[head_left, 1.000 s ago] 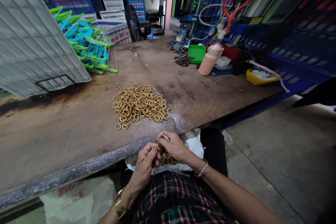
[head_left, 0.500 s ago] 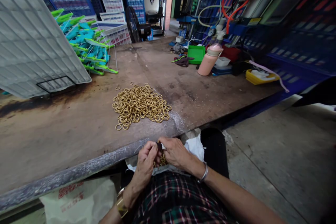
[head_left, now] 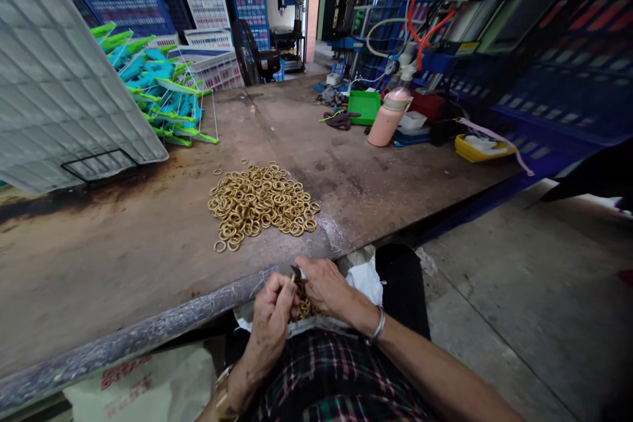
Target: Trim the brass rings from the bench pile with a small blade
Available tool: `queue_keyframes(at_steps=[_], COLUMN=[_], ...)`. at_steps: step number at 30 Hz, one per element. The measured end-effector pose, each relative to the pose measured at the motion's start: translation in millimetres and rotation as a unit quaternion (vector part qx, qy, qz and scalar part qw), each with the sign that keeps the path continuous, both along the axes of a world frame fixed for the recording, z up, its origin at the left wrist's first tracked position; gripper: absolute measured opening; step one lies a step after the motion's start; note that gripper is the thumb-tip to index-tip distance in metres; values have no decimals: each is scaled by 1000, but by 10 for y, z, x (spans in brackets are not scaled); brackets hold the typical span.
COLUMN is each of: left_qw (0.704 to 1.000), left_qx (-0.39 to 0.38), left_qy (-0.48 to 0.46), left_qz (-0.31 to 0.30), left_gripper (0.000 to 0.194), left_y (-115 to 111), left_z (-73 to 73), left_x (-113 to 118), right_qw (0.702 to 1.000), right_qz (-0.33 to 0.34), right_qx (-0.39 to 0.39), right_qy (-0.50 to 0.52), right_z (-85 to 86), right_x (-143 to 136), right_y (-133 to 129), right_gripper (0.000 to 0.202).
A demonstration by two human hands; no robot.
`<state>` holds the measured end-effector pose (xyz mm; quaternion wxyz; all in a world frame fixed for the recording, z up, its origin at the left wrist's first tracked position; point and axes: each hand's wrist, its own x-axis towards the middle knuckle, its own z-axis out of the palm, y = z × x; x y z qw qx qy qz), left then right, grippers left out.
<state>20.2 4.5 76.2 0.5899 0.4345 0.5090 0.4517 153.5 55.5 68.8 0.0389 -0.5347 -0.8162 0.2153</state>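
Over my lap, at the table's front edge, both hands work close together. My left hand [head_left: 271, 306] is closed in a pinch, with a brass-coloured ring [head_left: 293, 278] at its fingertips. Fingers curled, my right hand [head_left: 326, 283] grips a small dark pointed tool [head_left: 296, 271] whose tip meets the ring; most of the tool is hidden. More rings [head_left: 306, 309] lie on a white cloth [head_left: 366, 282] in my lap, partly covered by my hands. A heap of the same rings [head_left: 262, 201] rests on the table in front of me.
The brown table [head_left: 148, 237] has a plastic-wrapped front edge. At left stand a pale ribbed panel [head_left: 69, 79] and green-and-blue plastic pieces [head_left: 163, 89]. A pink bottle [head_left: 388, 122], green tray [head_left: 364, 107] and yellow tray [head_left: 482, 147] are at right. A printed bag [head_left: 148, 382] sits below.
The dark tool's pointed tip shows more plainly between my hands, and the pinched ring has come into sight. The view has shifted slightly; the heap on the table looks the same.
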Motion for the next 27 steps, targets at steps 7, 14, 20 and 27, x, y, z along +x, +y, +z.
queue_keyframes(at_steps=[7,14,20,27], left_qw=[988,934,893,934], left_qx=[-65,-188,-255,-192], left_qy=[-130,-303,-364,-293], left_qz=[-46,29,71,68], left_gripper=[33,23,18,25], left_y=[68,204,225,340], left_z=[3,-120,-163,-135], left_x=[19,-39,-78,-40], right_qw=[991,982,984,978], right_qz=[-99,-144,-133,-184], right_qx=[83,105,91,76], right_qy=[-16,-61,-74,66], right_z=[-23,-17,-61,-144], right_x=[40,-181,-175,-83], right_y=[377,660,710,743], right_gripper=[26,20,20,16])
